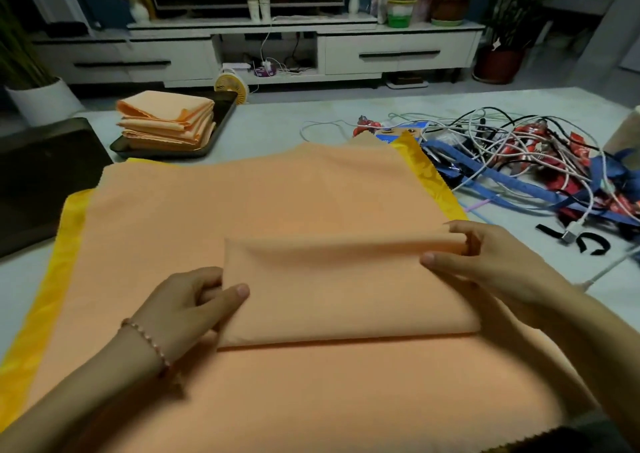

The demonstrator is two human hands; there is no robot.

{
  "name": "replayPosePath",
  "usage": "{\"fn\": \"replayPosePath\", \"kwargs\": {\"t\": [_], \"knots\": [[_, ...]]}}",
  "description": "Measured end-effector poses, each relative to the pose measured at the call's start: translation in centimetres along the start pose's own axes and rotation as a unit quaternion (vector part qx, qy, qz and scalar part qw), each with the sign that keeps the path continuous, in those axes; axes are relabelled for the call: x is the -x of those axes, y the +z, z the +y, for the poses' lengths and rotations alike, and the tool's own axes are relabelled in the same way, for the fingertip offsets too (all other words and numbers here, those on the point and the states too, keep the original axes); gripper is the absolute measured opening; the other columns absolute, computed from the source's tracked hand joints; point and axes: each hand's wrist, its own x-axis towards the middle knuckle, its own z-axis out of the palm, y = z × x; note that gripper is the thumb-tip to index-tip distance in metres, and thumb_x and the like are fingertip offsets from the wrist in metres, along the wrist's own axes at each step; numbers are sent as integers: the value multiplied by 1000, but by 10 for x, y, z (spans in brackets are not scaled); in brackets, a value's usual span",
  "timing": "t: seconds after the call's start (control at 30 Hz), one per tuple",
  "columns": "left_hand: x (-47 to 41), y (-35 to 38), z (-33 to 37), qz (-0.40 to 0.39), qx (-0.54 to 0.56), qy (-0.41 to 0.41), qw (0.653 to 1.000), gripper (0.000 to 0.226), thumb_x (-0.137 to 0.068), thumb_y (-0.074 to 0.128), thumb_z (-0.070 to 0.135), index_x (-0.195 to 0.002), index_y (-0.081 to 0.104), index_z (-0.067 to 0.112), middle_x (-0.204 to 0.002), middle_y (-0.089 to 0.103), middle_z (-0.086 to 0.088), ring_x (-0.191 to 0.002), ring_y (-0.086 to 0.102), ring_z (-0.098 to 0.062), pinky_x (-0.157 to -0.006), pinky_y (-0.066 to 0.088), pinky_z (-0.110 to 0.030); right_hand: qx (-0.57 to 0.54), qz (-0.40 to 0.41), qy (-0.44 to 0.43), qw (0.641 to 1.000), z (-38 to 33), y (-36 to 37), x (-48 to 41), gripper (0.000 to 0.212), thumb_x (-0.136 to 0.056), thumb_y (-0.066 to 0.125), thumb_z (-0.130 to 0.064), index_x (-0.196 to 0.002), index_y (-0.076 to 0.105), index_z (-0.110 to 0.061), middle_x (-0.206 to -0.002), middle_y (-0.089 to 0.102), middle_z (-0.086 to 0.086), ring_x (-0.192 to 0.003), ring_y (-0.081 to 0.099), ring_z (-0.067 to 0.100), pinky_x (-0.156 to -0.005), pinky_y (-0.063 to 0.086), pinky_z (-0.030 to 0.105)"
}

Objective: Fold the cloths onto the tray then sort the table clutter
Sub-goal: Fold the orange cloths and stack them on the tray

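A folded orange cloth [346, 289] lies on top of a flat spread orange cloth [242, 203], with a yellow cloth [65, 265] showing beneath at the edges. My left hand [194, 307] pinches the folded cloth's left edge, thumb on top. At the right edge, my right hand [485, 265] grips the fold, fingers curled over its upper corner. A dark tray [221, 120] at the back left holds a stack of folded orange cloths [166, 120].
A tangle of cables [502, 147], red wrappers [540, 147], blue straps [519, 189] and a blue packet [398, 133] covers the table's right side. A dark box [41, 175] stands at the left. A TV cabinet, plants and a small fan stand beyond the table.
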Motion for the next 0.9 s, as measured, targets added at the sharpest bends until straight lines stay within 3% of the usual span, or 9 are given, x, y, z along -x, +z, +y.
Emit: {"fn": "replayPosePath", "kwargs": {"t": [0.13, 0.3, 0.43, 0.5, 0.6, 0.67, 0.73, 0.77, 0.9], "knots": [[-11, 5, 4, 46, -88, -39, 994, 35, -75, 55, 54, -70, 60, 20, -50, 55, 3, -50, 53, -11, -52, 42, -29, 76, 102, 19, 992, 7, 19, -16, 46, -81, 71, -19, -122, 51, -15, -74, 47, -6, -68, 47, 7, -50, 35, 2], [-36, 12, 11, 81, -196, -116, 970, 42, -86, 57, 46, -62, 47, 13, -61, 51, -2, -68, 49, -25, -58, 32, -31, 179, 140, 9, 974, 15, 31, -27, 40, -87, 64, -23, -123, 51, -12, -112, 58, 8, -100, 50, 23, -68, 30, 24], [-31, 23, 12, 128, -279, -101, 946, 34, -90, 48, 50, -86, 54, 17, -86, 62, -1, -89, 56, -28, -67, 36, -29, 274, 144, -4, 951, 14, 41, -23, 41, -93, 52, -30, -128, 38, -15, -75, 54, 3, -87, 54, 31, -64, 33, 34], [-22, 25, 15, 162, -324, -85, 928, 36, -91, 43, 52, -105, 50, 20, -102, 64, -4, -96, 59, -30, -68, 36, -30, 345, 151, -17, 926, 14, 45, -22, 43, -95, 47, -32, -131, 33, -15, -82, 60, 8, -91, 57, 33, -64, 34, 35], [-15, 26, 14, 220, -396, -26, 891, 49, -89, 52, 44, -126, 43, 13, -101, 64, -12, -77, 65, -34, -53, 32, -27, 469, 166, -13, 867, 14, 50, -21, 48, -97, 40, -35, -138, 25, -14, -106, 61, 11, -100, 58, 34, -67, 36, 37], [-18, 28, 4, 251, -393, 69, 882, 51, -76, 72, 24, -118, 54, 1, -94, 63, -21, -61, 61, -36, -44, 34, -26, 521, 178, -20, 834, 13, 50, -21, 50, -95, 49, -26, -138, 31, -9, -112, 54, 15, -99, 56, 37, -63, 36, 37], [-25, 30, -5, 245, -415, 204, 852, 38, -74, 65, 12, -111, 56, 6, -103, 64, -22, -90, 55, -34, -68, 48, -44, 533, 190, -85, 820, 15, 48, -24, 51, -75, 70, -3, -123, 51, 2, -105, 55, 25, -87, 57, 43, -60, 45, 40], [-28, 31, -7, 208, -417, 251, 849, 33, -76, 55, 13, -108, 58, 8, -109, 65, -20, -103, 49, -31, -85, 42, -46, 517, 203, -141, 820, 16, 50, -26, 50, -65, 73, 4, -113, 58, 4, -103, 57, 28, -84, 58, 44, -64, 48, 44], [-27, 39, -9, 59, -323, 204, 922, 61, -90, 28, 48, -117, 63, 5, -131, 56, -14, -128, 46, -32, -110, 26, -37, 415, 79, -294, 857, 1, 84, -18, 29, -87, 54, -19, -111, 63, -6, -120, 60, 20, -106, 59, 36, -90, 42, 36]]}}
